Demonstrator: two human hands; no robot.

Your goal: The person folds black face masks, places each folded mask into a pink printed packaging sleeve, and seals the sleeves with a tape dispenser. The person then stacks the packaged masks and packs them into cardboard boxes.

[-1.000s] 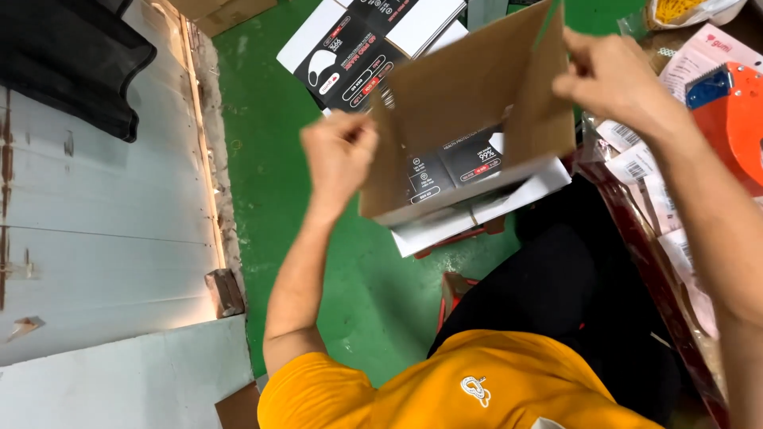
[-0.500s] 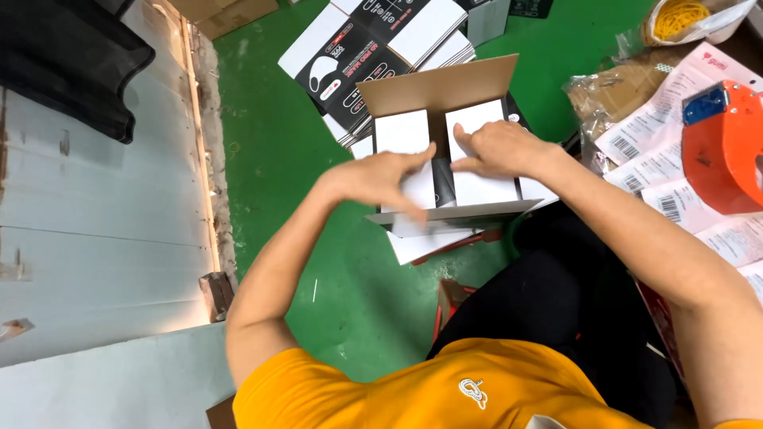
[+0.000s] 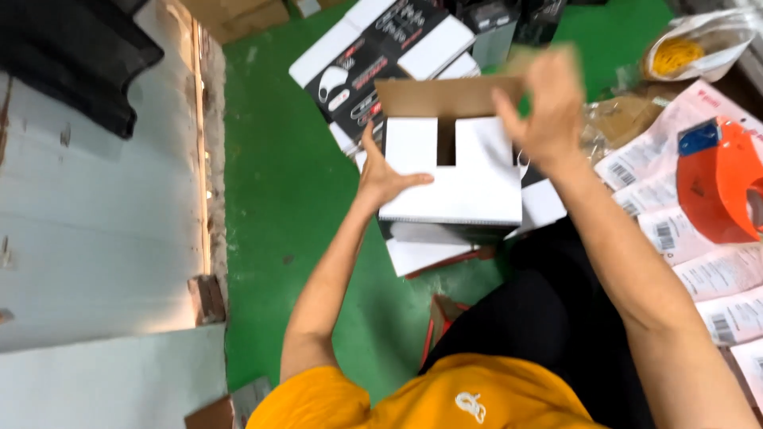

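A white cardboard box (image 3: pixel 461 179) with a brown inner flap (image 3: pixel 433 97) rests on a pile of boxes over my lap. My left hand (image 3: pixel 385 176) lies flat against the box's left side, thumb on its top face. My right hand (image 3: pixel 540 103) is raised at the box's far right corner and pinches the brown flap, holding it upright. Two white flaps lie folded down with a dark slot between them.
Several black-and-white product boxes (image 3: pixel 373 56) lie on the green floor (image 3: pixel 278 183) beyond. An orange tape dispenser (image 3: pixel 719 187) sits on white label sheets (image 3: pixel 707 278) at right. A bag of yellow rubber bands (image 3: pixel 683 48) is at top right. A grey wall panel (image 3: pixel 95 222) runs along the left.
The box was tilted with its open brown inside facing me; now it stands level with the white flaps folded down. My right hand has lifted off the flaps to the brown flap.
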